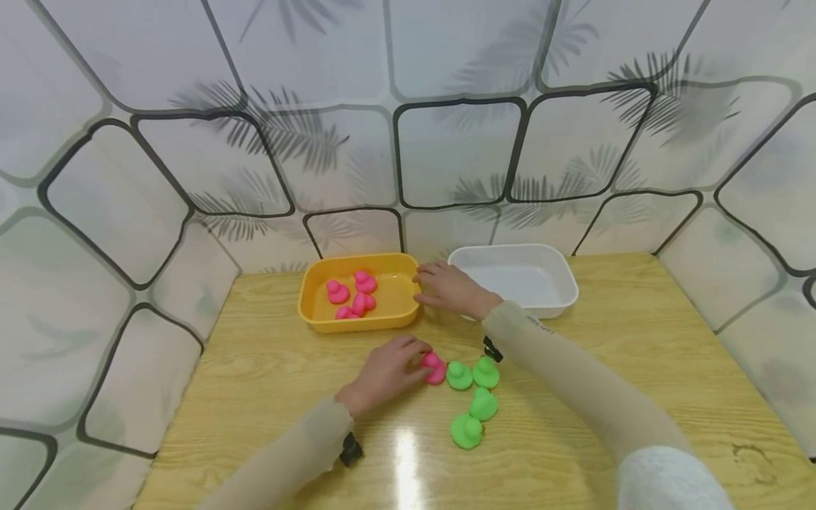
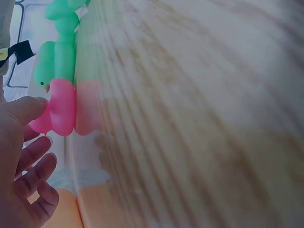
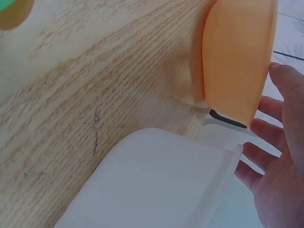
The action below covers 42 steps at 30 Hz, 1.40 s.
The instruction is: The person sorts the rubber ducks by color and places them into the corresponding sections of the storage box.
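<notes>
My left hand [image 1: 390, 374] is at a pink rubber duck [image 1: 434, 368] on the table, and the left wrist view shows the thumb [image 2: 29, 108] and index finger pinching its head side. This duck stands right beside a green duck [image 1: 459, 375], one of several green ducks in a bent row. My right hand [image 1: 449, 289] is at the right end of a yellow tray [image 1: 357, 326], its fingertips at the rim and its fingers loosely spread. Inside that tray lie several pink ducks [image 1: 365, 282].
A white tray [image 1: 554, 308] stands to the right of the yellow one, partly behind my right hand and forearm. Patterned cloth walls [image 1: 459, 156] close off the back and sides of the wooden table [image 1: 287, 382].
</notes>
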Each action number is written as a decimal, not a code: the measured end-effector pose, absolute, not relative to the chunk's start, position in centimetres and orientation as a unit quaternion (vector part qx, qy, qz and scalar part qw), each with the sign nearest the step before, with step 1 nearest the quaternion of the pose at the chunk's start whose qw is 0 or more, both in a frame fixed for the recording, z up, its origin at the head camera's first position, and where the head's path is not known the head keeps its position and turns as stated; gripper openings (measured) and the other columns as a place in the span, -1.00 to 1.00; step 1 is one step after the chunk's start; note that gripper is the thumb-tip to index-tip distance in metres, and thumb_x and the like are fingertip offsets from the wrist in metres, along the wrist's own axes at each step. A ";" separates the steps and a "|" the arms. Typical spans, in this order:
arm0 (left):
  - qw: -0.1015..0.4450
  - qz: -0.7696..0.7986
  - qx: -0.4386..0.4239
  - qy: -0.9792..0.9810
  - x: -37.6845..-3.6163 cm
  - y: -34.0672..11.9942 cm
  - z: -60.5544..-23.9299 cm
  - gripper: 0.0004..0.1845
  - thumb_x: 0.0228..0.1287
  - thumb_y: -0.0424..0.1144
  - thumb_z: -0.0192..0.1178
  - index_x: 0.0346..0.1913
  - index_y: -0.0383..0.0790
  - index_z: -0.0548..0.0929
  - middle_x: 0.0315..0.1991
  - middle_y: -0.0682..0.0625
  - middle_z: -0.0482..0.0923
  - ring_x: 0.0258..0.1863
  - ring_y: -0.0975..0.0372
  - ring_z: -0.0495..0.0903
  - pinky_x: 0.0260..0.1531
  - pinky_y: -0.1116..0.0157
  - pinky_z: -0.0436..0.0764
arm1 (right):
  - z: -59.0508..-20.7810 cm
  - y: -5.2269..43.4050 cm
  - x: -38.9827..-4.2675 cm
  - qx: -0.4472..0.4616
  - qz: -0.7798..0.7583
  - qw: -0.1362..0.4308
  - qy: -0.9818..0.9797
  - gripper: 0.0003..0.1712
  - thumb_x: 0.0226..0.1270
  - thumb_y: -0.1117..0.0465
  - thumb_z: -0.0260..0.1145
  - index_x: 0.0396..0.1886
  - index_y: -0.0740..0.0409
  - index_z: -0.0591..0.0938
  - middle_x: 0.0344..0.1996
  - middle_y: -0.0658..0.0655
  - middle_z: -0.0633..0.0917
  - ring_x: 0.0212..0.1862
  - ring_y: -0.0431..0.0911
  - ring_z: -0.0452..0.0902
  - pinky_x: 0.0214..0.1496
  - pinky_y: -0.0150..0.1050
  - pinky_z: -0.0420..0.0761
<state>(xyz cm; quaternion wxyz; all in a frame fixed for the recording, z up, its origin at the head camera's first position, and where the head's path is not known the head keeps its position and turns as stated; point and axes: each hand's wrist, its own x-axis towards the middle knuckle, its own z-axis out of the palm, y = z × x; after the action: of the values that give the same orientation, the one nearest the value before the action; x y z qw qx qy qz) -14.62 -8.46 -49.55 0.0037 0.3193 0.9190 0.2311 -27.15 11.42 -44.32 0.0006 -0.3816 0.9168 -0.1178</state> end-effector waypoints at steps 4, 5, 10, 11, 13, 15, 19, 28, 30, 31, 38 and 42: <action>0.004 0.229 0.315 0.921 -14.6 -8.3 -49.7 -0.62 0.42 0.02 0.36 0.17 -0.07 0.69 0.02 0.07 0.65 -0.04 0.21 0.62 -0.11 0.17 0.68 | -44.5 11.4 -27.3 -0.379 -0.114 0.004 0.919 -0.45 0.58 -0.04 0.25 0.31 0.27 0.61 0.37 0.32 0.54 0.39 0.24 0.40 0.48 0.12 0.36; 0.003 0.228 0.315 0.921 -14.6 -8.3 -49.7 -0.62 0.42 0.01 0.37 0.17 -0.08 0.69 0.02 0.07 0.65 -0.05 0.21 0.62 -0.12 0.18 0.68 | -44.5 11.4 -27.3 -0.378 -0.113 0.004 0.919 -0.45 0.58 -0.05 0.25 0.31 0.27 0.61 0.37 0.32 0.54 0.40 0.24 0.40 0.48 0.12 0.36; 0.000 0.225 0.323 0.919 -14.6 -8.2 -49.8 -0.63 0.41 -0.05 0.38 0.16 -0.11 0.70 0.00 0.05 0.66 -0.10 0.22 0.61 -0.13 0.21 0.68 | -44.6 11.5 -27.3 -0.380 -0.113 0.003 0.918 -0.44 0.59 -0.05 0.24 0.31 0.27 0.61 0.37 0.32 0.54 0.40 0.23 0.40 0.48 0.13 0.36; 0.000 0.224 0.325 0.919 -14.6 -8.2 -49.8 -0.64 0.41 -0.05 0.37 0.16 -0.11 0.70 -0.01 0.05 0.65 -0.11 0.22 0.60 -0.13 0.22 0.68 | -44.6 11.5 -27.4 -0.381 -0.114 0.002 0.918 -0.45 0.58 -0.05 0.24 0.31 0.27 0.61 0.37 0.32 0.54 0.40 0.24 0.40 0.48 0.13 0.37; 0.000 0.221 0.328 0.918 -14.6 -8.3 -49.9 -0.64 0.43 -0.04 0.36 0.17 -0.11 0.70 -0.02 0.06 0.65 -0.13 0.24 0.59 -0.14 0.25 0.67 | -44.6 11.5 -27.4 -0.382 -0.114 0.000 0.917 -0.45 0.59 -0.05 0.24 0.31 0.27 0.61 0.37 0.32 0.54 0.39 0.24 0.40 0.48 0.13 0.37; 0.001 0.220 0.330 0.918 -14.5 -8.5 -49.9 -0.64 0.44 -0.03 0.34 0.18 -0.10 0.70 -0.02 0.07 0.65 -0.14 0.26 0.57 -0.14 0.27 0.66 | -44.6 11.4 -27.4 -0.383 -0.114 0.000 0.916 -0.45 0.59 -0.05 0.24 0.31 0.27 0.61 0.37 0.32 0.54 0.39 0.24 0.40 0.47 0.13 0.37; -0.002 0.220 0.332 0.917 -14.3 -8.8 -49.9 -0.64 0.45 -0.03 0.34 0.18 -0.09 0.70 -0.02 0.08 0.65 -0.14 0.26 0.57 -0.16 0.28 0.66 | -44.6 11.4 -27.3 -0.382 -0.114 0.002 0.917 -0.44 0.59 -0.05 0.23 0.32 0.27 0.60 0.37 0.33 0.53 0.40 0.24 0.39 0.49 0.13 0.36; 0.011 0.207 0.328 0.921 -13.5 -9.6 -49.2 -0.62 0.46 -0.05 0.33 0.22 -0.09 0.69 0.01 0.06 0.65 -0.10 0.25 0.57 -0.11 0.26 0.66 | -44.6 11.4 -27.3 -0.379 -0.120 0.000 0.918 -0.46 0.58 -0.03 0.25 0.31 0.28 0.60 0.37 0.34 0.54 0.40 0.25 0.40 0.50 0.13 0.34; 0.013 0.203 0.328 0.922 -13.4 -9.9 -49.0 -0.62 0.45 -0.05 0.33 0.22 -0.09 0.69 0.02 0.06 0.66 -0.08 0.24 0.59 -0.08 0.25 0.67 | -44.6 11.4 -27.3 -0.377 -0.121 0.001 0.918 -0.46 0.58 -0.02 0.26 0.31 0.28 0.61 0.37 0.34 0.54 0.40 0.26 0.39 0.50 0.13 0.34; 0.014 0.200 0.329 0.923 -13.3 -10.0 -48.9 -0.62 0.45 -0.05 0.33 0.22 -0.09 0.69 0.03 0.06 0.66 -0.06 0.23 0.60 -0.07 0.24 0.68 | -44.6 11.4 -27.3 -0.376 -0.121 0.001 0.919 -0.46 0.58 -0.02 0.26 0.31 0.28 0.61 0.37 0.34 0.54 0.40 0.25 0.39 0.50 0.13 0.34; 0.018 0.188 0.329 0.925 -13.2 -10.9 -47.0 -0.61 0.43 -0.05 0.35 0.21 -0.12 0.70 0.02 0.04 0.68 -0.04 0.20 0.64 -0.04 0.18 0.70 | -44.6 11.4 -27.2 -0.374 -0.122 0.004 0.920 -0.45 0.57 -0.02 0.27 0.31 0.28 0.61 0.37 0.33 0.54 0.40 0.26 0.39 0.49 0.14 0.34; 0.000 0.197 0.332 0.923 -13.6 -11.4 -45.8 -0.61 0.42 -0.06 0.37 0.20 -0.13 0.69 0.01 0.02 0.67 -0.05 0.19 0.63 -0.05 0.18 0.69 | -44.6 11.4 -27.2 -0.377 -0.126 -0.001 0.918 -0.45 0.56 -0.02 0.27 0.30 0.28 0.61 0.37 0.34 0.54 0.40 0.26 0.39 0.49 0.15 0.34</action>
<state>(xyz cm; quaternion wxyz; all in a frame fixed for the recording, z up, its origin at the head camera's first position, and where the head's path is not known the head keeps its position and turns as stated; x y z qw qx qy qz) -13.58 -11.44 -45.76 -0.0001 0.3322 0.9225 0.1966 -27.16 11.36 -44.55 -0.0009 -0.3773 0.9175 -0.1258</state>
